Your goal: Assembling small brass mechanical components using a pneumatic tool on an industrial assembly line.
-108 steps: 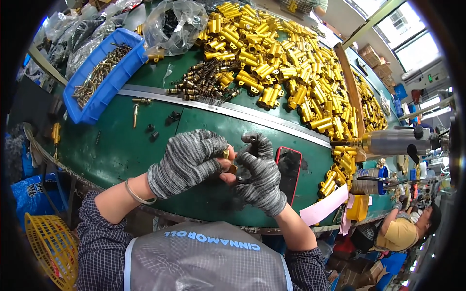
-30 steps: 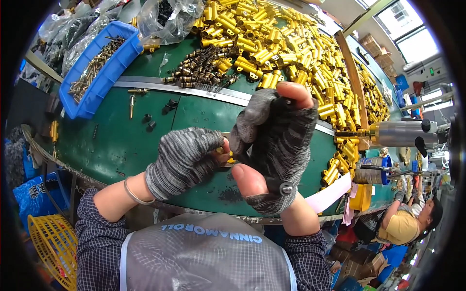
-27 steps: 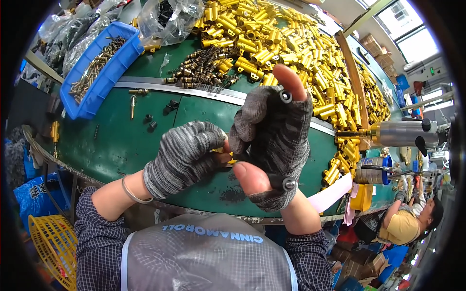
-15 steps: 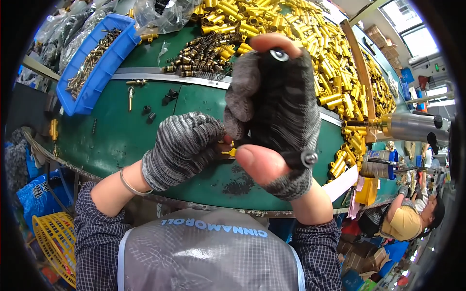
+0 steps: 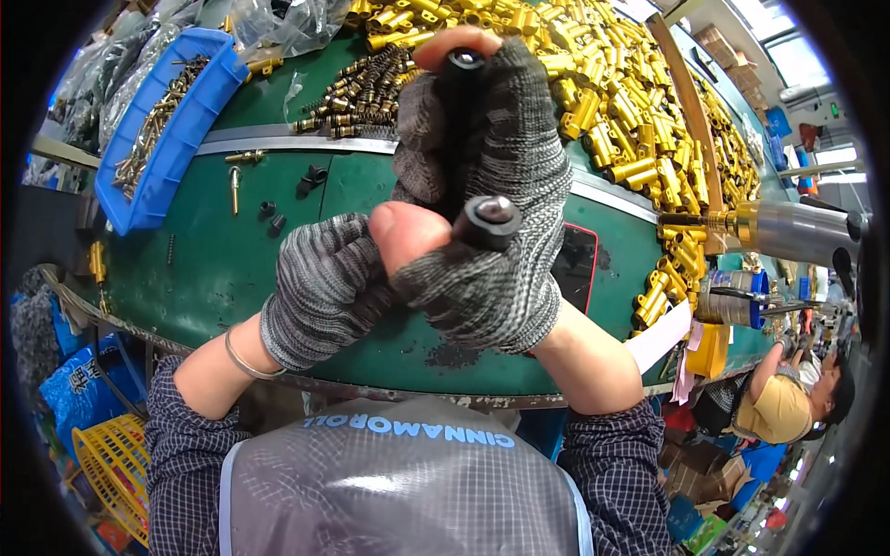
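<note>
My right hand (image 5: 491, 176), in a grey knit fingerless glove, is raised close to the camera. It grips a black rod-shaped piece (image 5: 486, 221) that runs along the palm from the thumb up to the fingertips, with a round end facing me. My left hand (image 5: 324, 287), gloved the same way, is curled into a fist just below and to the left, touching the right hand's heel. Whatever is inside the left fist is hidden. Both hands hover over the green worktable (image 5: 213, 259).
A large pile of brass fittings (image 5: 612, 93) covers the far right of the table, with darker small parts (image 5: 357, 83) beside it. A blue bin (image 5: 162, 148) stands at left. Also visible: a dark phone (image 5: 575, 269), loose black bits (image 5: 269, 211), a metal spindle (image 5: 788, 232), another person (image 5: 783, 408).
My right hand has lifted off the table toward the camera, turning its palm to me with the black piece in it. The left hand stays a fist at table level.
</note>
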Available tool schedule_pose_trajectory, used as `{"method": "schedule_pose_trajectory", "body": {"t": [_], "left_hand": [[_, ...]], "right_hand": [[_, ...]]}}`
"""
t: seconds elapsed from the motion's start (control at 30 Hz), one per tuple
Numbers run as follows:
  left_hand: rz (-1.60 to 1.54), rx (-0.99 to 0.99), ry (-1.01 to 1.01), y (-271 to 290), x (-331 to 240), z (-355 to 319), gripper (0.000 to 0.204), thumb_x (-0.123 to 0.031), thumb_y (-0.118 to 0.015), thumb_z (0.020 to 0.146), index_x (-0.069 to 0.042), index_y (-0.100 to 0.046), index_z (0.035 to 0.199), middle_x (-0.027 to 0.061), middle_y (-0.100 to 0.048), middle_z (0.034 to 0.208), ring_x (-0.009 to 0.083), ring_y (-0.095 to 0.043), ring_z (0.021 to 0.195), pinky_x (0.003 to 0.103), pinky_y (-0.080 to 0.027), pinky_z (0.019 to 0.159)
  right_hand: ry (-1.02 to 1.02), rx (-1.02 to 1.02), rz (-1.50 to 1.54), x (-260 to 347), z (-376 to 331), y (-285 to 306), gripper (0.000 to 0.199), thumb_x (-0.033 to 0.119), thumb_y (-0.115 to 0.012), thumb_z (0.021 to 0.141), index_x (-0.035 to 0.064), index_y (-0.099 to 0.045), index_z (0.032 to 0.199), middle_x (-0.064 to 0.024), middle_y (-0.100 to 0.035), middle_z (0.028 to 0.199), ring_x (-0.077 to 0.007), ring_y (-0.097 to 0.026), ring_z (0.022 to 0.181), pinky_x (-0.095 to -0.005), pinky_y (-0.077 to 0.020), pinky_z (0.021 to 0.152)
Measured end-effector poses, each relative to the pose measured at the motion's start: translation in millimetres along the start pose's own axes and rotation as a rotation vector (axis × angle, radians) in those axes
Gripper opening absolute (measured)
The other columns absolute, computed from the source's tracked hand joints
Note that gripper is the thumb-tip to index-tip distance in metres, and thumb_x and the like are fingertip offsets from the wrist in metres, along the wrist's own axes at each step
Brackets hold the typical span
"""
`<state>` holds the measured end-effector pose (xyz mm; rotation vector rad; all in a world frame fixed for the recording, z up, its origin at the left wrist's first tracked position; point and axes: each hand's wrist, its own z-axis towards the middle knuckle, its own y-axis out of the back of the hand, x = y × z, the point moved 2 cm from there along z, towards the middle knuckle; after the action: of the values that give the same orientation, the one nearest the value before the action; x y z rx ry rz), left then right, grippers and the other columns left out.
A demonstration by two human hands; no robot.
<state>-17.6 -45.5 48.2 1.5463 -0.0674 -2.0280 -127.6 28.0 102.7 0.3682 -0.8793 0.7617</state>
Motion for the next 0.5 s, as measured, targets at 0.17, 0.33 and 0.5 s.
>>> {"method": "schedule_pose_trajectory", "body": {"t": [0.17, 0.33, 0.5], "left_hand": [[-0.074, 0.124, 0.061, 2.6, 25.3, -13.4, 0.027, -0.016, -0.065, 0.067, -0.009, -0.062, 0.092, 0.0079, -0.062, 0.086, 0.0259, -0.061, 0.075, 0.033, -0.049, 0.065], [-0.045, 0.175, 0.099, 0.4, 17.2, -15.0, 0.033, -0.026, -0.065, 0.074, -0.006, -0.058, 0.099, 0.0076, -0.062, 0.093, 0.0219, -0.06, 0.084, 0.033, -0.047, 0.074], [-0.621, 0.181, 0.397, -12.0, 11.9, -23.8, 0.048, -0.041, -0.06, 0.079, -0.004, -0.052, 0.11, 0.0075, -0.057, 0.103, 0.0178, -0.054, 0.097, 0.031, -0.042, 0.084]], "right_hand": [[-0.07, 0.304, 0.231, -6.1, -1.5, -4.0, 0.065, 0.029, -0.069, 0.054, 0.0063, -0.04, 0.108, -0.003, -0.041, 0.079, -0.0105, -0.04, 0.065, -0.0221, -0.0358, 0.056], [-0.027, 0.351, 0.237, -4.7, -2.7, -1.2, 0.064, 0.031, -0.067, 0.054, 0.0065, -0.041, 0.107, -0.0038, -0.041, 0.078, -0.0131, -0.043, 0.066, -0.024, -0.0383, 0.058], [0.026, 0.41, 0.186, 11.0, -9.7, 7.2, 0.065, 0.021, -0.066, 0.056, 0.0029, -0.038, 0.112, -0.0076, -0.043, 0.088, -0.0147, -0.045, 0.072, -0.0257, -0.0402, 0.063]]}}
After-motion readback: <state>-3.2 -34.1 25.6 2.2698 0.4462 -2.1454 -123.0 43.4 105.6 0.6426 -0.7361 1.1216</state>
